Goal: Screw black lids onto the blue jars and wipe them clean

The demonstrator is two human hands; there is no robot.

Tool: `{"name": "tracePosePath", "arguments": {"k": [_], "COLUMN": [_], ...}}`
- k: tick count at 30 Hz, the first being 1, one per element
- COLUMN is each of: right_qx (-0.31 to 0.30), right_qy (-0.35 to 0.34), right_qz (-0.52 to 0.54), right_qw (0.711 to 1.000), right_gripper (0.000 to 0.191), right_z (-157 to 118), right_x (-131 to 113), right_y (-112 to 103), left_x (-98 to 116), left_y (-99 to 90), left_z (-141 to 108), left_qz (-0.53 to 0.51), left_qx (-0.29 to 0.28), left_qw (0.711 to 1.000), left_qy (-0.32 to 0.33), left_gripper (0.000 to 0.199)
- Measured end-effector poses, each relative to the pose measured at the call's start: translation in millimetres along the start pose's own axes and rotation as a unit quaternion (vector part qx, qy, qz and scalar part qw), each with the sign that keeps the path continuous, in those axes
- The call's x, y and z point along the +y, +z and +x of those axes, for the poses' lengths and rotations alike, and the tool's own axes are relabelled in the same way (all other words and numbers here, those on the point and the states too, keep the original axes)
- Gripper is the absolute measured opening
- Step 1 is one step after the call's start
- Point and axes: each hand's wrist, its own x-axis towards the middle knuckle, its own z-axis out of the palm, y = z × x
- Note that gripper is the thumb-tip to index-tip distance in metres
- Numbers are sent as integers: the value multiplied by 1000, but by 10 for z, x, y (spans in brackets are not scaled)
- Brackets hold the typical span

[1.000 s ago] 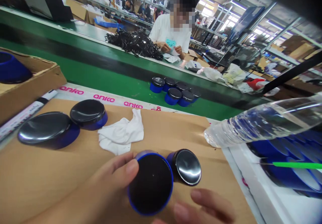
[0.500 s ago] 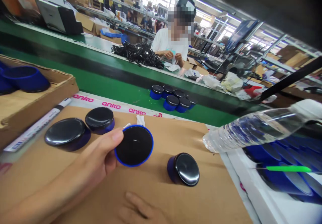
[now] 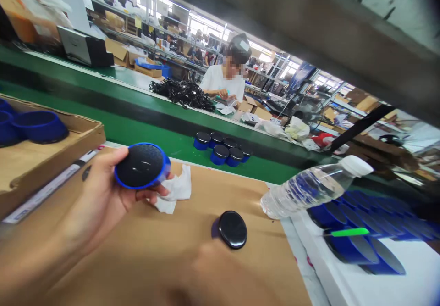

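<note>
The round blue speaker (image 3: 139, 164) sits in the left hand (image 3: 99, 200), with its black mesh top facing up and tipped a little. The left thumb (image 3: 107, 157) presses on the blue rim at one side. The fingers (image 3: 151, 192) curl under from the other side, so the hand pinches the speaker by its edge. This looks like a good way to hold it: the mesh stays free of finger marks, and the whole top can be seen.

Just under the fingertips lies a crumpled white cloth (image 3: 178, 189). Below the fingers, a shiny black round piece (image 3: 233, 229) with some blue behind it rests on a brown cardboard sheet (image 3: 165, 246) on the bench. The right hand (image 3: 206, 274) is close to that piece, but it is a blur, so I cannot tell if its fingers are spread or pressed together.

Right of the black piece, a clear plastic water bottle (image 3: 305, 189) lies on its side. Past it, a white foam tray (image 3: 343, 283) holds many blue pieces (image 3: 347, 246). Left of the fingers, a cardboard tray (image 3: 51, 168) holds blue bowl-shaped pieces (image 3: 39, 126). Far past the fingers, blue pieces with black tops (image 3: 220, 152) stand together on a green belt (image 3: 113, 131).
</note>
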Motion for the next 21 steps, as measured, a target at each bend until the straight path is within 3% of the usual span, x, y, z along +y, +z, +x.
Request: {"name": "tracePosePath", "arguments": {"k": [2,4,6,8,10,13,17,21], "right_qx": [70,139,166,188,194,207,217,199], "right_qy": [118,241,314,380,396,384,355,310], "right_qz": [-20,-105,-150,-189,-217,-252,-275,-258], "right_qw": [990,955,923,886,871,863,867,893], "right_gripper": [26,27,49,66,68,64,54,43], "right_z": [156,417,735,1035,1260,1440,1500,1437], "right_x": [124,412,818,1231,1551,1794,1862,1755], "right_y": [-386,-704,-864,-865,-770,-610,-561,-687], "left_x": [46,99,135,144,134,125,193,264], "left_y": [-100,-197,-275,-333,-376,-404,-341,-289], "left_z": [127,184,187,175,177,208,196,173], "left_qz": [-8,-6,1,6,7,-5,-33,-31], "left_qx": [9,-3,-17,-16,-5,4,31,65], "left_qw": [1000,1000,1000,1000,1000,1000,999,997], "left_qy": [4,13,22,21,14,5,-10,-26], "left_gripper": [42,39,34,34,35,35,30,28]}}
